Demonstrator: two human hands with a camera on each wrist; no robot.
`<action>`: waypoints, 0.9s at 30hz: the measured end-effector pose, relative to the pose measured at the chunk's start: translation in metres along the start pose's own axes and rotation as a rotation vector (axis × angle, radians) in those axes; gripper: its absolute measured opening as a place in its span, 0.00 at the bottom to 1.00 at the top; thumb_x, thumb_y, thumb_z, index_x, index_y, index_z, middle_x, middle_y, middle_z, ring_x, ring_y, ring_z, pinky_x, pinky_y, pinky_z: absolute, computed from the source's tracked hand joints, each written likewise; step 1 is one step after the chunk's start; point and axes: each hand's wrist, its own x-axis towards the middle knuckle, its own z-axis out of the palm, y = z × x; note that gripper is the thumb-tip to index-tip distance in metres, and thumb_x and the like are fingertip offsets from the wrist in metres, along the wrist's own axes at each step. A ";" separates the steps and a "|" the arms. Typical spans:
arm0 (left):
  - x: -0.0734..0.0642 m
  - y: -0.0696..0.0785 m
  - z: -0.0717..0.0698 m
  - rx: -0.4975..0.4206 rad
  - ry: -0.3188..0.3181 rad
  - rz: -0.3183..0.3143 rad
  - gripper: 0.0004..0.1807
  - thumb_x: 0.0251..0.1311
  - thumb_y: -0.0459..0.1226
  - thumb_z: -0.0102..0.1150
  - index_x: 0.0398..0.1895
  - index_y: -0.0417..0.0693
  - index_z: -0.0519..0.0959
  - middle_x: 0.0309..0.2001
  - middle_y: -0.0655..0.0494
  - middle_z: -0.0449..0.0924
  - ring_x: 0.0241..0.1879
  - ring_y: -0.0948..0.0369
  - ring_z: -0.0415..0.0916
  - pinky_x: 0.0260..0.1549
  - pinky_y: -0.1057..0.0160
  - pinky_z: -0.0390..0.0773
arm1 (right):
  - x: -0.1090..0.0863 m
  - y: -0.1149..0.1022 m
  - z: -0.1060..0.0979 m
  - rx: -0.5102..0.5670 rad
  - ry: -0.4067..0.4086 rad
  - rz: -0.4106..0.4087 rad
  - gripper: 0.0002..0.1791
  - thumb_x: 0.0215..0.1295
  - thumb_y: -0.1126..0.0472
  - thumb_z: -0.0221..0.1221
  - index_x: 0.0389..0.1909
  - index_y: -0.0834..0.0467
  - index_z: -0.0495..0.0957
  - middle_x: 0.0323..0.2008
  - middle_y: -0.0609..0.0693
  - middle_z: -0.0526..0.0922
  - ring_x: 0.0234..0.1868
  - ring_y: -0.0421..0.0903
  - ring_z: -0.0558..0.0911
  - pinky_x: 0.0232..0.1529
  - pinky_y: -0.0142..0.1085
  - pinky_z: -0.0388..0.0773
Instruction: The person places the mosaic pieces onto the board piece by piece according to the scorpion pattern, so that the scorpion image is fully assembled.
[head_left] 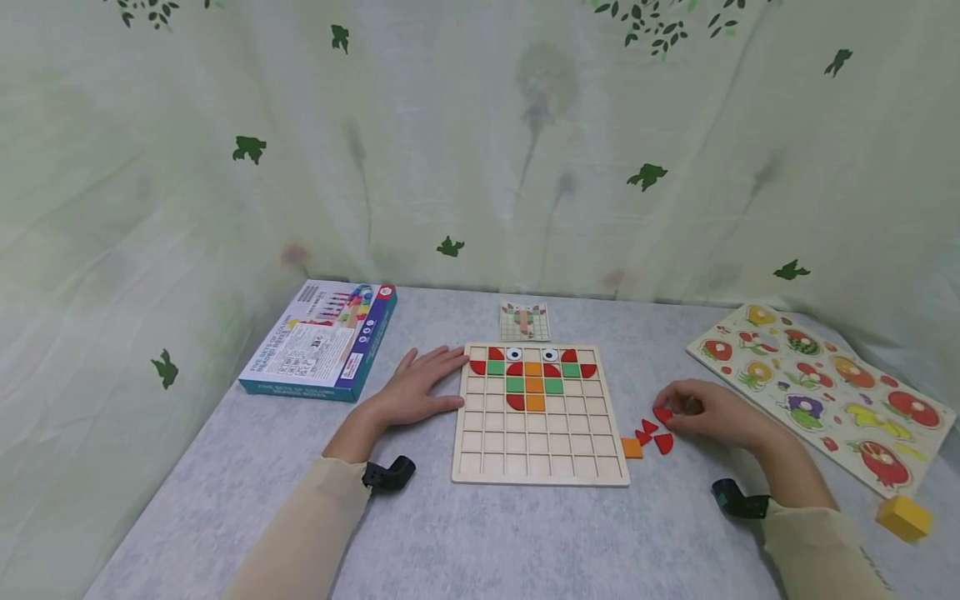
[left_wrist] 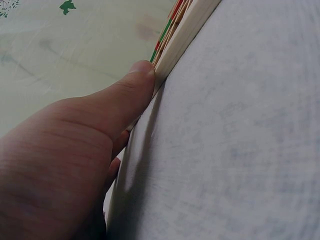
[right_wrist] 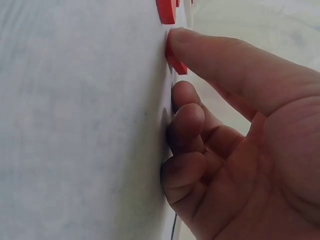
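Note:
A wooden grid board [head_left: 491,446] bears red, green and orange pieces and two eye pieces in its upper rows. My left hand [head_left: 416,387] lies with straight fingers along the board's left edge; in the left wrist view its thumb [left_wrist: 132,82] touches the wooden side. To the right of the board, my right hand [head_left: 708,408] pinches a red quarter-circle piece [head_left: 662,413] between thumb and index finger, low over the table. The right wrist view shows the thumb pressed to that red piece [right_wrist: 175,57], the other fingers curled. Several loose red pieces [head_left: 663,444] lie just beside it.
An orange square [head_left: 632,448] lies by the board's right edge. Behind the board is a small pattern card [head_left: 524,322]. A boxed set [head_left: 318,342] sits at the left, a fruit-picture board [head_left: 825,387] at the right, with a yellow block [head_left: 903,518] near its front corner.

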 end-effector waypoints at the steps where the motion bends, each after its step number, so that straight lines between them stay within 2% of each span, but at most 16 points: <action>1: 0.000 0.000 0.000 0.001 -0.001 0.001 0.42 0.64 0.58 0.59 0.78 0.61 0.57 0.80 0.60 0.52 0.82 0.52 0.41 0.77 0.37 0.29 | 0.001 0.000 0.001 0.000 0.005 0.001 0.13 0.62 0.57 0.67 0.47 0.51 0.81 0.37 0.49 0.77 0.39 0.46 0.73 0.35 0.31 0.72; 6: 0.000 0.001 -0.001 0.005 0.000 0.000 0.42 0.64 0.58 0.59 0.78 0.61 0.57 0.80 0.60 0.52 0.81 0.52 0.41 0.77 0.37 0.30 | 0.003 -0.002 0.001 0.022 0.013 0.023 0.12 0.63 0.59 0.66 0.46 0.51 0.79 0.41 0.51 0.79 0.41 0.47 0.75 0.38 0.32 0.76; 13: 0.000 0.001 -0.001 0.006 0.000 -0.002 0.42 0.64 0.58 0.59 0.78 0.62 0.57 0.80 0.60 0.52 0.82 0.52 0.41 0.77 0.37 0.29 | 0.005 -0.002 0.002 0.060 0.013 0.009 0.10 0.64 0.61 0.65 0.45 0.53 0.79 0.42 0.51 0.80 0.42 0.48 0.75 0.38 0.33 0.77; 19: 0.000 0.002 0.000 0.002 0.004 0.000 0.42 0.64 0.58 0.59 0.78 0.61 0.58 0.80 0.60 0.52 0.81 0.52 0.41 0.77 0.37 0.29 | 0.008 -0.003 0.003 0.066 0.042 0.046 0.09 0.66 0.58 0.64 0.46 0.51 0.81 0.43 0.50 0.82 0.44 0.48 0.76 0.41 0.35 0.78; 24: 0.000 0.001 0.000 0.004 0.008 0.005 0.41 0.64 0.57 0.59 0.78 0.61 0.58 0.80 0.60 0.52 0.81 0.52 0.42 0.77 0.37 0.30 | 0.009 -0.004 0.002 0.117 0.063 0.073 0.11 0.68 0.55 0.63 0.49 0.52 0.82 0.45 0.52 0.83 0.43 0.49 0.77 0.40 0.35 0.81; 27: 0.000 0.000 0.001 0.006 0.009 0.006 0.41 0.64 0.58 0.59 0.78 0.61 0.58 0.80 0.60 0.52 0.81 0.52 0.42 0.77 0.37 0.30 | 0.008 -0.005 0.001 0.139 0.077 0.078 0.12 0.69 0.54 0.62 0.50 0.53 0.82 0.47 0.52 0.84 0.46 0.49 0.79 0.43 0.34 0.81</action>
